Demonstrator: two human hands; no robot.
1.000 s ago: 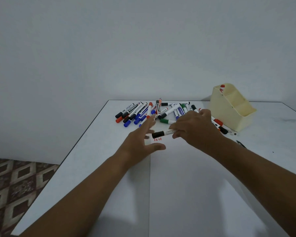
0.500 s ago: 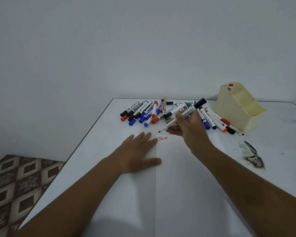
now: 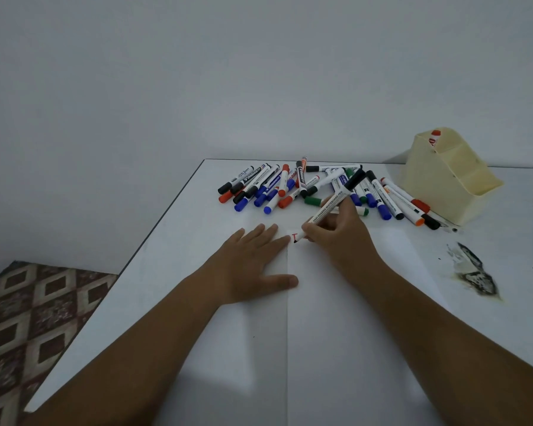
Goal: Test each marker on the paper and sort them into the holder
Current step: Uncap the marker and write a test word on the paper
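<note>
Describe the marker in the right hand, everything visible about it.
The marker is a slim whiteboard pen with a white barrel bearing dark print and a black cap posted on its upper end. The right hand grips it near the lower end. It slants, cap up and away towards the pile of markers, with its dark tip at the paper beside a red letter T. No black line shows yet.
</note>
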